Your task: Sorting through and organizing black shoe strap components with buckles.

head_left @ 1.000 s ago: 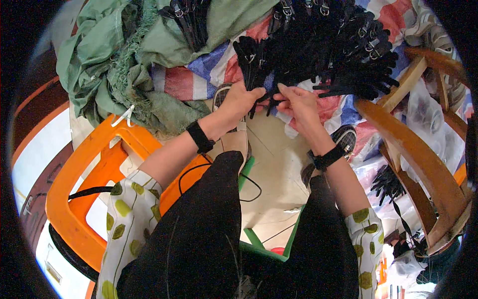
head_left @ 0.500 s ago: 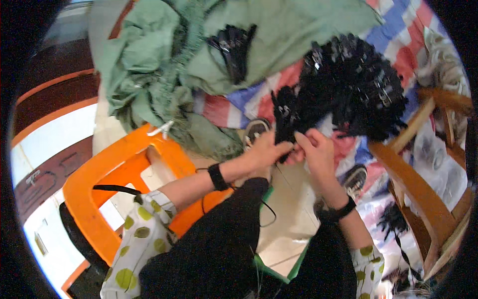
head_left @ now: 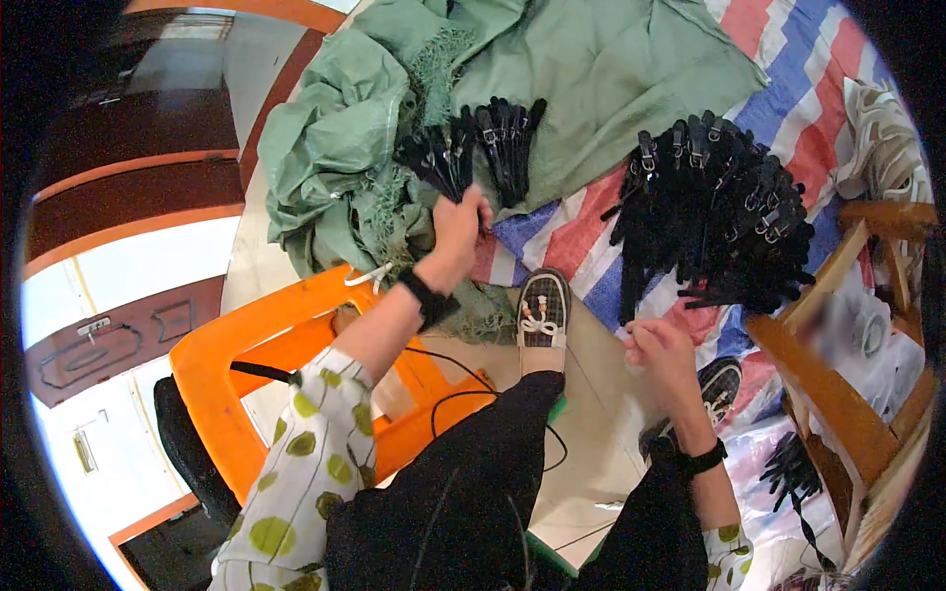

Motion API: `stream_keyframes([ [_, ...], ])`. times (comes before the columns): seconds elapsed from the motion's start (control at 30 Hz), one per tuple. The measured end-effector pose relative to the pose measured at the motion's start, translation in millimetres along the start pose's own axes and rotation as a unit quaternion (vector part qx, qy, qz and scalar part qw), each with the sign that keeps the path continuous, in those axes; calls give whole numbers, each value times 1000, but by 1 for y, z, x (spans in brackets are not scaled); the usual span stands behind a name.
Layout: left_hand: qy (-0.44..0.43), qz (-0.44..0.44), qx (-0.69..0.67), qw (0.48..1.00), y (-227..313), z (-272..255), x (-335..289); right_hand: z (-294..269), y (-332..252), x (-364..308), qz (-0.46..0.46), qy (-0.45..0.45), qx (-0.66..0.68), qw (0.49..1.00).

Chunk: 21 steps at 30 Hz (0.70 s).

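Note:
My left hand (head_left: 459, 229) is closed round the lower end of a bundle of black buckled straps (head_left: 436, 158), whose buckle ends fan out over the green woven sheet (head_left: 601, 79). Just right of it lies a second strap bundle (head_left: 506, 148), also fanned. A large pile of black straps (head_left: 714, 212) with silver buckles rests on the striped sheet at the right. Below that pile, my right hand (head_left: 662, 353) has its fingers pinched together near the strap ends. Whether something small sits in that pinch cannot be made out.
An orange plastic stool (head_left: 222, 404) stands at my left, with a black cable (head_left: 463, 394) beside it. At the right is a wooden frame (head_left: 828, 404) with clear plastic in it. Another bunch of black straps (head_left: 791, 468) lies near it. My shoe (head_left: 542, 315) is between my hands.
My hands were together at a strap bundle beside the pile. The left has carried the bundle left to the green sheet; the right has separated and moved slightly right and nearer.

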<state>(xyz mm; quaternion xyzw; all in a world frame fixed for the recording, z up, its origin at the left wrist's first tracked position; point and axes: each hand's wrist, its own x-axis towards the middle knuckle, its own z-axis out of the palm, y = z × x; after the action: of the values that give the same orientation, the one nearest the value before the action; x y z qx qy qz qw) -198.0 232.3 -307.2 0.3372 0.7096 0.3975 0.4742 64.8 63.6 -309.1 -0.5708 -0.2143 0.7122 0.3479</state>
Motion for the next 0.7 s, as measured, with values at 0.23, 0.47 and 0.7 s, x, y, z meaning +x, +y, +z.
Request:
stream_keyframes([
  [0.23,41,-93,199,975,-40,13,82,-24,20,-17,99,65,-5,993],
  [0.47,-101,-66,238,964,-52,-16,107,-22,20,-10,61,56,-24,996],
  [0.7,-30,-244,218,945,7,17,66,-49,24,7,8,216,86,973],
])
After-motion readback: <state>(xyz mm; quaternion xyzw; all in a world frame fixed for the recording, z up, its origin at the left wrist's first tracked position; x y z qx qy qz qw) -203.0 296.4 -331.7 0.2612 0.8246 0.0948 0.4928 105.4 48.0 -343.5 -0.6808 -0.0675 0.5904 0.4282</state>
